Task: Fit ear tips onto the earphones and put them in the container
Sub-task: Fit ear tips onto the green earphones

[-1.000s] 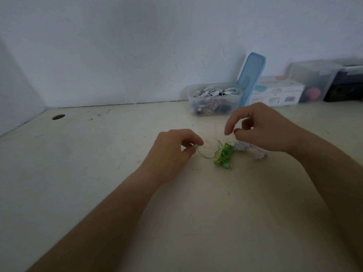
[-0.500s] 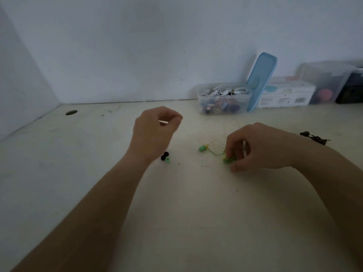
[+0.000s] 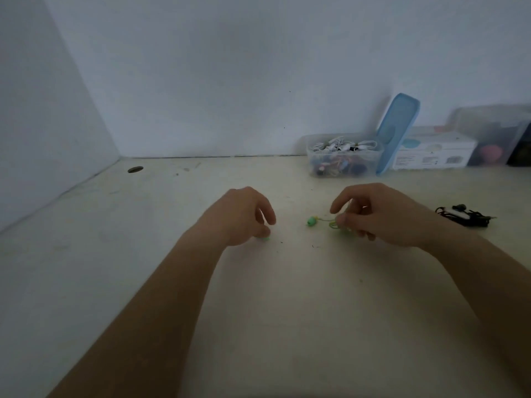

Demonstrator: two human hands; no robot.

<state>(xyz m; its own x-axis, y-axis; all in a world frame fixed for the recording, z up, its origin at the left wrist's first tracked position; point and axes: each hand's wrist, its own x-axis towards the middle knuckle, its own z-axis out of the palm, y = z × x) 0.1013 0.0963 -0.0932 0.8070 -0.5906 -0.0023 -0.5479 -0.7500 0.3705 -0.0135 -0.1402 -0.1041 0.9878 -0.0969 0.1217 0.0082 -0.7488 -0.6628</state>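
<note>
A green earphone bud [image 3: 311, 221] lies on the cream table, its thin cable running right into a coiled green bundle [image 3: 334, 225]. My right hand [image 3: 379, 215] pinches that bundle against the table with thumb and fingers. My left hand [image 3: 242, 216] is lowered to the table, left of the bud, with fingertips curled onto a small green ear tip [image 3: 266, 239] that mostly hides beneath them. The clear container [image 3: 344, 163] with several earphones stands at the back by the wall.
A blue lid [image 3: 398, 130] leans against the container's right side. A white box [image 3: 431, 153] and clear bins [image 3: 494, 130] line the wall at the right. Black earphones [image 3: 465, 217] lie right of my right hand. A round hole [image 3: 135, 169] is at the far left.
My left hand let go of the earbud, lifted and moved left, then dropped onto the ear tips on the table. My right hand came down on the green bundle and holds it.
</note>
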